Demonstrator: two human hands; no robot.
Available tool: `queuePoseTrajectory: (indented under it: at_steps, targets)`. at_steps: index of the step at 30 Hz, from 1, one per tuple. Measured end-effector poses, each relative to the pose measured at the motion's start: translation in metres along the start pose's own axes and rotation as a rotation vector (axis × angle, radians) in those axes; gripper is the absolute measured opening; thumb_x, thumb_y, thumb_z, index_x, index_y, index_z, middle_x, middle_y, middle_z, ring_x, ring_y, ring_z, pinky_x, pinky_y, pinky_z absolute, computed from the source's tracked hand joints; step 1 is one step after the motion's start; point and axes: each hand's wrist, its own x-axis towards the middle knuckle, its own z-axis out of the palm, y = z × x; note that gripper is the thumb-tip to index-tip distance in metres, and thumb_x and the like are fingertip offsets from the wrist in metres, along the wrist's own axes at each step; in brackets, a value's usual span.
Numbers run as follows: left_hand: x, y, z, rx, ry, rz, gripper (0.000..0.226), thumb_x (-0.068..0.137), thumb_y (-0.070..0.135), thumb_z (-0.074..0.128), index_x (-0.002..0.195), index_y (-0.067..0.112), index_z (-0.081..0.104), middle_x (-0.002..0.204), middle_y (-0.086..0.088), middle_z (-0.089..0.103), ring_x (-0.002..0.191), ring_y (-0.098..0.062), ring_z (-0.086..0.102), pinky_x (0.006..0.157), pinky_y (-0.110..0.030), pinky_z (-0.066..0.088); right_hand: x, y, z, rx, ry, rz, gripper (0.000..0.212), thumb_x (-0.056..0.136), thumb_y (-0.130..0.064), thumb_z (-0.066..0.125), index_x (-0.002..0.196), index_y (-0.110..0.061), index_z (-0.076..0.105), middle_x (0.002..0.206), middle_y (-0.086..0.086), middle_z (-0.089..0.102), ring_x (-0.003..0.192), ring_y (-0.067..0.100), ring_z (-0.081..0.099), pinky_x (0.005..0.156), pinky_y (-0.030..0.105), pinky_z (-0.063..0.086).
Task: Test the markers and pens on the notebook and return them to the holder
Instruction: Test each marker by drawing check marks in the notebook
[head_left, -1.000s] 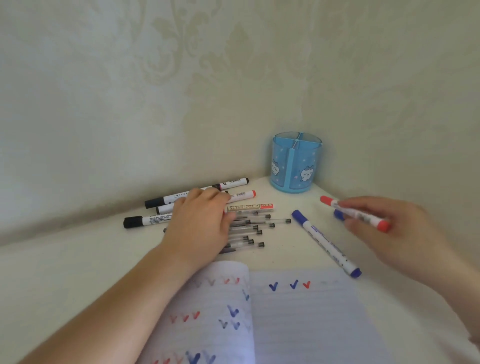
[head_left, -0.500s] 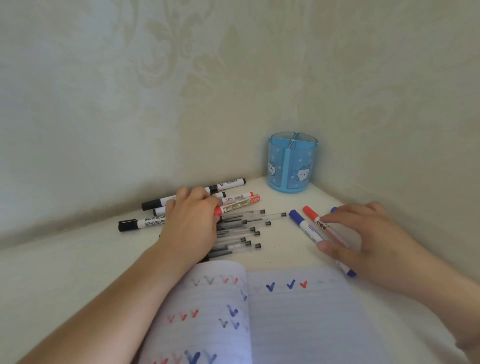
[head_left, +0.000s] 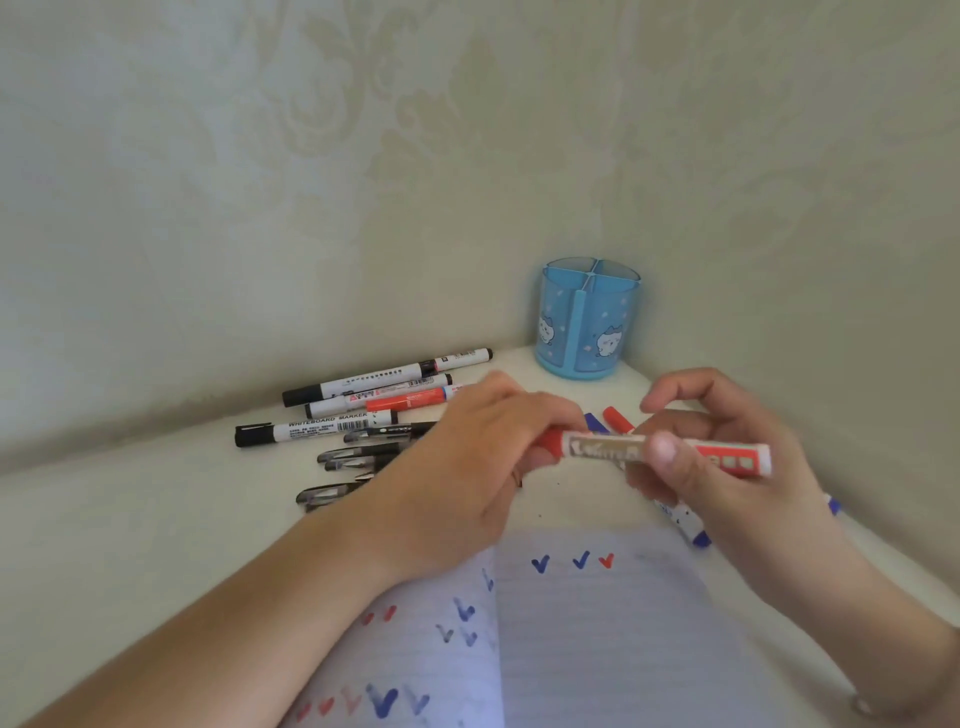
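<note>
The red marker (head_left: 654, 451) I see held level between both hands: my left hand (head_left: 467, 467) grips its cap end, my right hand (head_left: 727, 457) pinches its barrel, above the notebook (head_left: 597, 623).

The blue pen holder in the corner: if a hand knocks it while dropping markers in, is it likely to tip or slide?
The blue pen holder looks like thin translucent plastic and seems empty, so it is probably light and may slide on the smooth white desk. Its wide round base probably resists tipping. The two walls close behind it would likely stop it quickly.
</note>
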Motion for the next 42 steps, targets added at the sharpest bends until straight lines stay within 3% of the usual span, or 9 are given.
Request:
queuePoseTrajectory:
  at_steps: [5, 9, 12, 19, 24, 27, 30, 34, 42]
  targets:
    - [-0.001, 0.012, 0.005, 0.064, -0.124, 0.055, 0.027, 0.103, 0.031, 0.037, 0.117, 0.015, 0.054, 0.095, 0.011, 0.050, 0.090, -0.011, 0.047, 0.082, -0.025, 0.039, -0.005, -0.003, 0.007, -0.109, -0.062, -0.035, 0.035, 0.066, -0.052, 0.078, 0.075, -0.021, 0.065, 0.058, -0.001, 0.063, 0.048, 0.011, 0.052, 0.047, 0.024, 0.045]
    - [-0.001, 0.015, 0.003, -0.011, -0.184, 0.010, 0.026, 0.102, 0.042, 0.039, 0.099, 0.022, 0.056, 0.059, 0.020, 0.041, 0.057, -0.001, 0.043, 0.054, -0.017, 0.030, -0.008, -0.005, 0.006, -0.077, -0.111, -0.008, 0.031, 0.069, -0.045, 0.079, 0.068, -0.018, 0.064, 0.056, 0.003, 0.066, 0.046, 0.014, 0.057, 0.047, 0.023, 0.047]
    - [-0.001, 0.017, -0.001, -0.125, -0.183, -0.014, 0.024, 0.101, 0.038, 0.046, 0.098, 0.020, 0.061, 0.047, 0.019, 0.040, 0.043, 0.001, 0.040, 0.049, -0.010, 0.022, -0.009, -0.008, 0.006, -0.044, -0.164, -0.029, 0.033, 0.073, -0.049, 0.074, 0.066, -0.018, 0.063, 0.056, 0.003, 0.067, 0.044, 0.014, 0.057, 0.046, 0.019, 0.045]
    - [-0.001, 0.015, -0.004, -0.183, -0.222, -0.049, 0.026, 0.094, 0.048, 0.053, 0.097, 0.024, 0.064, 0.047, 0.010, 0.046, 0.041, -0.006, 0.042, 0.046, -0.010, 0.023, -0.010, -0.016, 0.001, -0.174, -0.196, -0.101, 0.017, 0.075, -0.047, 0.075, 0.073, -0.032, 0.069, 0.071, -0.003, 0.070, 0.057, 0.016, 0.063, 0.053, 0.022, 0.049]
    - [-0.004, 0.010, -0.005, -0.010, -0.239, -0.184, 0.050, 0.073, 0.082, 0.037, 0.102, 0.042, 0.047, 0.054, 0.011, 0.043, 0.054, 0.001, 0.047, 0.053, -0.018, 0.032, -0.002, -0.015, -0.019, -0.104, -0.028, -0.031, 0.027, 0.057, -0.041, 0.082, 0.054, -0.021, 0.066, 0.046, 0.010, 0.056, 0.035, 0.021, 0.045, 0.035, 0.030, 0.033]
    - [-0.004, 0.008, -0.005, 0.019, -0.211, -0.151, 0.039, 0.089, 0.066, 0.029, 0.099, 0.035, 0.051, 0.049, 0.009, 0.041, 0.050, -0.005, 0.045, 0.052, -0.021, 0.027, 0.002, -0.013, -0.028, -0.218, 0.113, 0.038, 0.038, 0.063, -0.023, 0.075, 0.038, -0.014, 0.048, 0.036, 0.006, 0.039, 0.033, 0.019, 0.031, 0.036, 0.025, 0.023]
    - [-0.004, 0.008, -0.005, 0.057, -0.219, -0.125, 0.029, 0.095, 0.042, 0.029, 0.099, 0.030, 0.055, 0.050, 0.012, 0.045, 0.048, -0.008, 0.041, 0.052, -0.020, 0.024, 0.004, -0.010, -0.028, -0.357, 0.093, 0.111, 0.034, 0.065, -0.015, 0.064, 0.040, -0.006, 0.044, 0.037, 0.003, 0.035, 0.036, 0.016, 0.029, 0.038, 0.015, 0.023]
    - [-0.003, 0.010, -0.007, 0.044, -0.225, -0.140, 0.025, 0.092, 0.022, 0.034, 0.099, 0.028, 0.057, 0.051, 0.017, 0.046, 0.049, -0.008, 0.039, 0.054, -0.013, 0.024, 0.003, -0.011, -0.025, -0.467, 0.019, 0.140, 0.043, 0.073, -0.013, 0.072, 0.044, -0.003, 0.042, 0.038, -0.002, 0.036, 0.037, 0.010, 0.028, 0.037, 0.016, 0.024]
    - [-0.004, 0.010, -0.008, 0.022, -0.232, -0.152, 0.029, 0.086, 0.014, 0.034, 0.099, 0.026, 0.056, 0.048, 0.003, 0.040, 0.050, -0.016, 0.040, 0.054, -0.015, 0.023, 0.005, -0.009, -0.027, -0.525, 0.006, 0.192, 0.040, 0.077, 0.007, 0.066, 0.045, 0.000, 0.042, 0.040, 0.007, 0.035, 0.039, 0.014, 0.028, 0.037, 0.018, 0.022]
